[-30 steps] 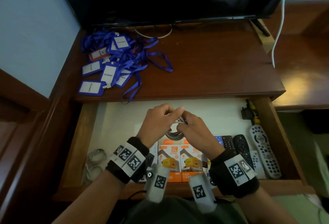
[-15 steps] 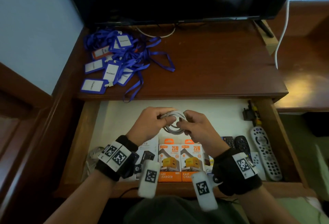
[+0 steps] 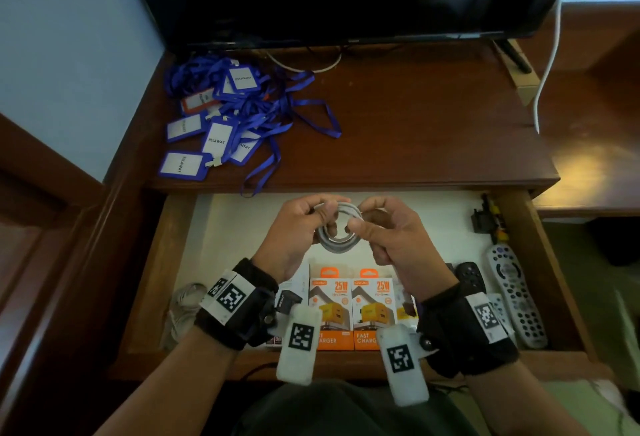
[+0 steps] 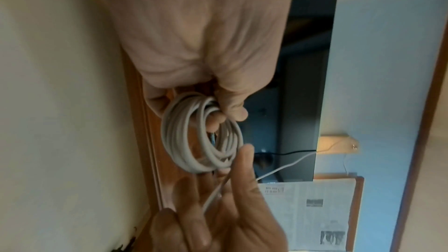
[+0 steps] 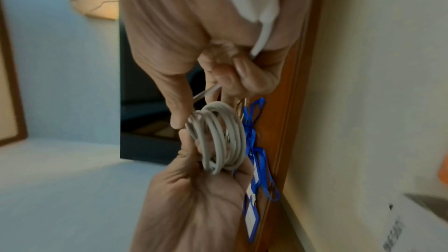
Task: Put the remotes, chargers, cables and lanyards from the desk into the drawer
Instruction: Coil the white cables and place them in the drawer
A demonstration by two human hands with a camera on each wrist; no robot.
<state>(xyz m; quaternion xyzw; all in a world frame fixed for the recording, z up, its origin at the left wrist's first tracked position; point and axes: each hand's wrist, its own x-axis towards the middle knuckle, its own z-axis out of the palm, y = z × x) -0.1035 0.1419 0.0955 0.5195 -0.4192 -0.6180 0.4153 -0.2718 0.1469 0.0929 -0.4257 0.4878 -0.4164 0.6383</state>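
Coiling: we pinch the white cable [image 3: 337,227] with the fingers [image 3: 313,208] of both hands, above the open drawer [image 3: 180,262].
Left hand [image 3: 298,231]: fingers curl round the coil's near-left side, holding its loops together so they cannot spring apart.
Right hand [image 3: 391,238]: thumb and fingers pinch the loose tail beside the coil, likely to wrap or tuck it.
Drawer: charger boxes [image 3: 349,314] sit at the front, remotes [image 3: 512,297] at the right, another cable bundle [image 3: 183,311] front-left; pale floor at the back is free for the coil.
Surface [image 3: 415,123]: blue lanyards [image 3: 235,116] still piled at the left rear, one strap hanging over the front edge.
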